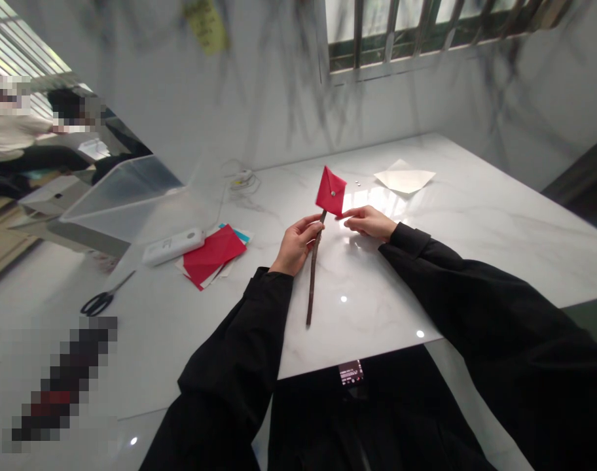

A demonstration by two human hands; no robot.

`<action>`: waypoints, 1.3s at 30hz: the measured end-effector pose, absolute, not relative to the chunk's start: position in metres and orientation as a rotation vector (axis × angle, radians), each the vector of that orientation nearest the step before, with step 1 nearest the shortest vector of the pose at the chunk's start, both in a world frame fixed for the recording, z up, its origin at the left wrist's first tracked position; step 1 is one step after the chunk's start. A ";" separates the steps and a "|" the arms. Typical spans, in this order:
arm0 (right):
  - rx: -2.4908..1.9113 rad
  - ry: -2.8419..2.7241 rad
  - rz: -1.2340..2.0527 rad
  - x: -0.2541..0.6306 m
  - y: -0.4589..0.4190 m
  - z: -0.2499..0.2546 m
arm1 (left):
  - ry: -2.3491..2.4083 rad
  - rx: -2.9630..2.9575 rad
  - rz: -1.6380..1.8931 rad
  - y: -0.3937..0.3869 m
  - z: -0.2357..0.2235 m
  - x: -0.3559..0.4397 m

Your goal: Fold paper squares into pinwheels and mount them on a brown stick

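My left hand (297, 243) is closed around a thin dark brown stick (311, 281), which stands at a slant over the table. A folded red paper (329, 191) sits at the stick's upper end, with a small shiny round piece (333, 193) on its face. My right hand (370, 223) is just to the right, index finger stretched out to the paper's lower right corner. The fingertip appears to touch that corner. The thumb stays apart from the index finger, and the other fingers are curled.
On the marble-patterned table (377, 288), a cream paper sheet (405, 178) lies beyond my right hand. To the left are red sheets (214, 254), a white device (173, 247), black-handled scissors (102, 301) and a translucent bin (131, 196). Tiny bits (357, 184) lie behind. Other people sit far left.
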State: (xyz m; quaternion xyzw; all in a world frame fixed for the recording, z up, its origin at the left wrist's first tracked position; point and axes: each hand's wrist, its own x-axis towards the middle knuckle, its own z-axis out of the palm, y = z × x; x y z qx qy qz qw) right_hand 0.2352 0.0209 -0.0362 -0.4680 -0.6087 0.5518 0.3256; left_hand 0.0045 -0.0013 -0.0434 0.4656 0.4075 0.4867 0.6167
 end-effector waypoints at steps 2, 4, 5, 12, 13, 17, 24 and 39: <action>-1.142 -1.791 1.552 0.238 0.021 -0.038 | 0.940 1.069 1.124 -0.001 -0.044 0.004; -1.116 -1.856 1.572 0.240 0.022 -0.039 | 0.949 1.067 1.126 -0.001 -0.044 0.004; -1.134 -1.838 1.548 0.241 0.022 -0.041 | 0.955 1.069 1.124 -0.001 -0.044 0.004; -1.380 -1.336 1.404 0.243 0.028 -0.043 | 0.965 1.085 1.111 -0.002 -0.043 0.005; -1.376 -1.285 1.421 0.243 0.027 -0.041 | 0.964 1.086 1.110 -0.002 -0.043 0.005; -1.195 -1.495 1.685 0.240 0.019 -0.034 | 0.963 1.084 1.116 -0.002 -0.044 0.005; -1.216 -1.470 1.693 0.242 0.022 -0.042 | 0.971 1.079 1.114 -0.001 -0.044 0.004; -1.493 -1.585 0.706 0.250 0.028 -0.044 | 0.986 1.088 1.113 -0.001 -0.045 0.003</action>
